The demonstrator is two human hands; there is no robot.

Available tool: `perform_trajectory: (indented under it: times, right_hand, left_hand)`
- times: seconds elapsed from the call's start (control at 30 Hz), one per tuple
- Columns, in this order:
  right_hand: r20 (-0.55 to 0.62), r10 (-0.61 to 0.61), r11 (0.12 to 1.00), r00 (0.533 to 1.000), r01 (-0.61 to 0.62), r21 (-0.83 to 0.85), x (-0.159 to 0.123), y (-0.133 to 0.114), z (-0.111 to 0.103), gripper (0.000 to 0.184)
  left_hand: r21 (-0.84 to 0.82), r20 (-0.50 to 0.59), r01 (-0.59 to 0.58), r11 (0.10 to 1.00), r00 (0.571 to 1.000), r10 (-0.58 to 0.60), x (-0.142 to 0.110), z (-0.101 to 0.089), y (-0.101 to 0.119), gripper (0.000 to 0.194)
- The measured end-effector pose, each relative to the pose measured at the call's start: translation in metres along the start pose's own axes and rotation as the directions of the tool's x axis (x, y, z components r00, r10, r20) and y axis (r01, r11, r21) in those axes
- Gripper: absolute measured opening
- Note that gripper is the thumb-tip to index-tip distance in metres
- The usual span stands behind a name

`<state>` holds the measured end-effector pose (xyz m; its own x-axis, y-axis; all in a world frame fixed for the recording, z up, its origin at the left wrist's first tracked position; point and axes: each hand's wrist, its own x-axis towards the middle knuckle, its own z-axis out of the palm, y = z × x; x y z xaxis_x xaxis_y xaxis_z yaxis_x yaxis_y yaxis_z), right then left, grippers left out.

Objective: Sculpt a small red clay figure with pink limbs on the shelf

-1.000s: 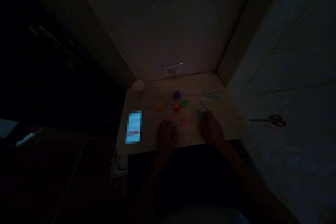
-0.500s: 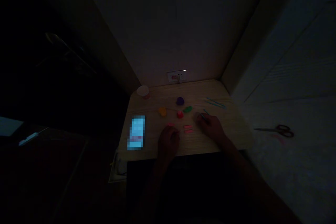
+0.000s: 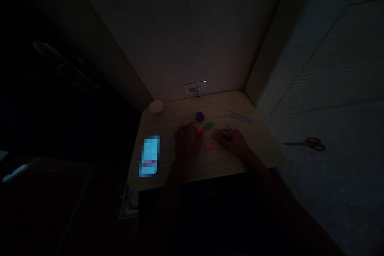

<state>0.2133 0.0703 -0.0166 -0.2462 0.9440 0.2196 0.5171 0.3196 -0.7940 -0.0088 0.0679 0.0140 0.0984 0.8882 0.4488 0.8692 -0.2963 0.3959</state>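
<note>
The scene is very dark. My left hand (image 3: 188,142) reaches over the table, its fingertips at a small red lump (image 3: 200,132); darkness hides whether they grip it. Under that hand, an orange piece (image 3: 177,128) is mostly covered. My right hand (image 3: 232,142) is closed around a thin dark stick (image 3: 227,135). A short teal strip (image 3: 228,127) shows just beyond its fingers. Between the hands lie two pink strips (image 3: 210,148), side by side. Farther back are a green piece (image 3: 209,126) and a round purple lump (image 3: 199,117).
A lit phone (image 3: 150,154), blurred out, lies at the table's left. A pale cup (image 3: 156,107) stands at the back left corner. Two thin blue-green sticks (image 3: 240,117) lie at the back right. Scissors (image 3: 309,144) rest on a pale surface beyond. A wall socket (image 3: 195,88) holds a plug.
My left hand has moved forward from the pink pieces to the red lump, covering most of the orange piece. My right hand stays nearly in place. The whole view has shifted slightly.
</note>
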Motion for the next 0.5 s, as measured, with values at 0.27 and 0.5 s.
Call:
perform_trajectory:
  times: [0.27,0.5]
  right_hand:
    - [0.079,-0.113,0.988,0.990,0.120,-0.094,0.003,-0.004,0.004,0.019]
    - [0.180,-0.206,0.968,0.962,0.227,-0.106,0.010,-0.007,0.009,0.020]
  left_hand:
    - [-0.269,-0.077,0.040,0.962,0.995,-0.063,0.001,0.010,-0.001,0.020]
    - [-0.621,-0.018,0.084,0.779,0.992,-0.122,-0.017,0.016,-0.001,0.039]
